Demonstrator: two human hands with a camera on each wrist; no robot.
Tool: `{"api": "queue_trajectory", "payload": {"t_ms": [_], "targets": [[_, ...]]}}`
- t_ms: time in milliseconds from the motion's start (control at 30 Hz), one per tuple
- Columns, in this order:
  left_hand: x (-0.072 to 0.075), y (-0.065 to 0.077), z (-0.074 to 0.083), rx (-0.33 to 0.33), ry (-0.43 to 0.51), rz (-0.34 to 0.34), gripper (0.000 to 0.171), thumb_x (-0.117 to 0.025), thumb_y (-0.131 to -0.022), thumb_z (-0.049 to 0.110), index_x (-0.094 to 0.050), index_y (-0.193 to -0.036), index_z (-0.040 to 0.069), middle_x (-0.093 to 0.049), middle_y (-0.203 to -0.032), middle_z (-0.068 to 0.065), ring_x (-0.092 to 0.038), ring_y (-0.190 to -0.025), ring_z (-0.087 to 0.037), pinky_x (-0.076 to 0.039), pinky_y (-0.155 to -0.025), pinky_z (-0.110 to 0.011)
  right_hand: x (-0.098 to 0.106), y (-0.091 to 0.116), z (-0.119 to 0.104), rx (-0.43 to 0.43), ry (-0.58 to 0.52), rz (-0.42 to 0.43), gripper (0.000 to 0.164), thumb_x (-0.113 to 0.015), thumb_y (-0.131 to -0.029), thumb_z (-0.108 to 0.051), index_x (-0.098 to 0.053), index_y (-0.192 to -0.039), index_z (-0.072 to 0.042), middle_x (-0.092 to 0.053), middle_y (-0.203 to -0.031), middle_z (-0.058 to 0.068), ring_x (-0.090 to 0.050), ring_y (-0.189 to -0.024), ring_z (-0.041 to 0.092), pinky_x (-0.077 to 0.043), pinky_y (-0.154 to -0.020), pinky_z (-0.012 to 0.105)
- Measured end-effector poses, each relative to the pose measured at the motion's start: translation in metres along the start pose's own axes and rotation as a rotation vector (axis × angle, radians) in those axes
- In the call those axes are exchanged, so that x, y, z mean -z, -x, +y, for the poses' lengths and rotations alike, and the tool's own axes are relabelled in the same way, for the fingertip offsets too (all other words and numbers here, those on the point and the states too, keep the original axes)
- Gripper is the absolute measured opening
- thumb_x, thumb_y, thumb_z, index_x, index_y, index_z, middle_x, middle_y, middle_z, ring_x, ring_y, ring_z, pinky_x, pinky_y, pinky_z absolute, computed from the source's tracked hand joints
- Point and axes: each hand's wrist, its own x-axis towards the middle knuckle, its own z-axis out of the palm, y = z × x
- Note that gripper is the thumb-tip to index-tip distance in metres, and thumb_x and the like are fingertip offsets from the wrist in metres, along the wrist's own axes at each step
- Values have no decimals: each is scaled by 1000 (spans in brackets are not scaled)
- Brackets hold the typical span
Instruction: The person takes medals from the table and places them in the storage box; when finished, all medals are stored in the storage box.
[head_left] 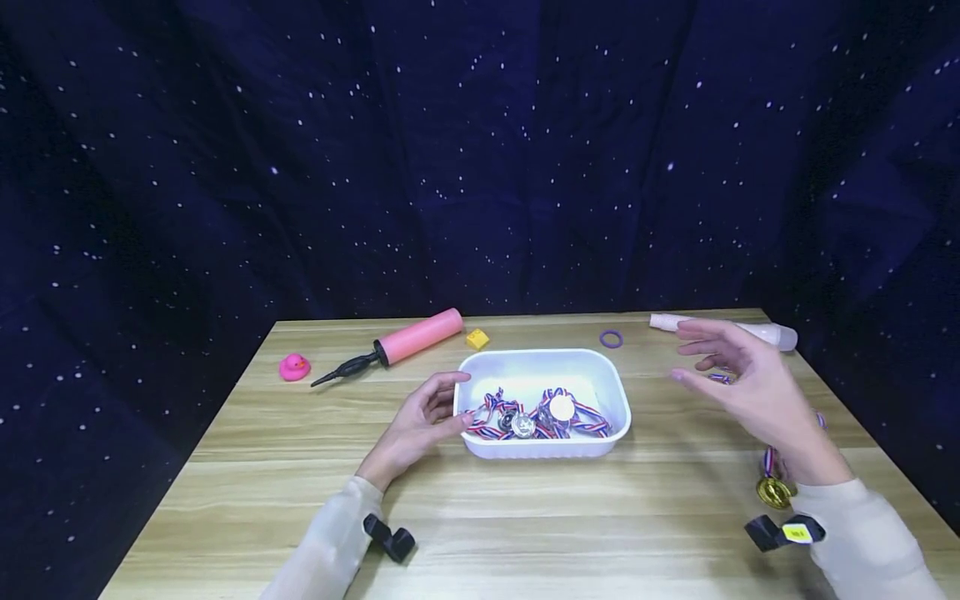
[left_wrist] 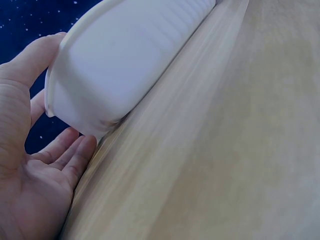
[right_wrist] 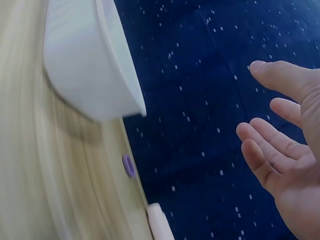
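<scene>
A white plastic basin (head_left: 543, 450) sits mid-table, holding several medals on striped red, white and blue ribbons; a silver medal (head_left: 523, 426) shows among them. My left hand (head_left: 422, 423) holds the basin's left end, thumb at the rim (left_wrist: 48, 90) and index finger near the far corner, the other fingers loosely bent below. My right hand (head_left: 738, 379) is raised over the right side of the table, fingers spread and holding nothing. Close to the right wrist lies a gold medal (head_left: 773, 492), its ribbon partly hidden under the forearm.
Along the back lie a pink rubber duck (head_left: 294, 367), a pink hand pump (head_left: 420, 336) with a black nozzle, a yellow block (head_left: 477, 339) and a purple ring (head_left: 611, 339). Behind the right hand is a whitish bottle-like tube (head_left: 776, 336). A dark starry curtain (head_left: 480, 167) hangs behind.
</scene>
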Motion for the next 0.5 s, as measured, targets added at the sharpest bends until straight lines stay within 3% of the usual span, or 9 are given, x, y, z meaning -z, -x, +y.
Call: {"api": "queue_trajectory", "payload": {"t_ms": [233,500], "targets": [[1,1,0,0,2,2,63,-86,-99,11,-59,-155,19,-60,-155,-20,-59,-141,-39,-48,-123,-50,28,27,6,-76,61,36,63,-88,-89,11,-68,-146,-6,-79,-125,-2,-77,-108,5,-59,-88,14],[0,0,-1,-4,8,-3,63,-85,-100,11,-59,-156,20,-60,-155,-21,-59,-141,-39,-47,-123,-52,48,61,25,-83,91,59,64,-86,-85,20,-67,-143,1,-80,-124,-8,-76,-105,2,-59,-86,12]]}}
